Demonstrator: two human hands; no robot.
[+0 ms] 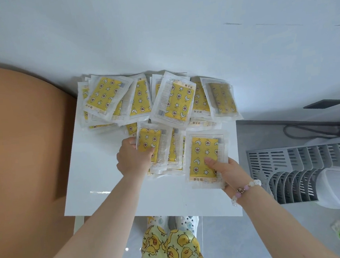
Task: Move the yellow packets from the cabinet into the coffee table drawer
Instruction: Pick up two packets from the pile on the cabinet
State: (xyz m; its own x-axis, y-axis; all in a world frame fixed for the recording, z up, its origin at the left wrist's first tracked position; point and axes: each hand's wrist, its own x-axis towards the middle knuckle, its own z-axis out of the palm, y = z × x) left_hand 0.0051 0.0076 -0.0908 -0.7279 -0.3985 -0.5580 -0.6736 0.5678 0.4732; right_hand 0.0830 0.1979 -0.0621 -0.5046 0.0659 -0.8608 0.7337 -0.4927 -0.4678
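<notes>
Several yellow packets (175,101) in clear wrappers, printed with stars and moons, lie heaped along the back of a white cabinet top (99,176) against the wall. My left hand (133,158) grips a small stack of packets (156,148) near the middle of the top. My right hand (228,171), with a bead bracelet on its wrist, holds one packet (205,156) by its lower right corner, thumb on top. That packet sits just right of the left hand's stack.
A tan rounded surface (23,152) borders the cabinet on the left. A grey slatted fan unit (300,171) stands on the floor to the right, with cables behind it. My legs in duck-print trousers (171,250) are below the cabinet's front edge.
</notes>
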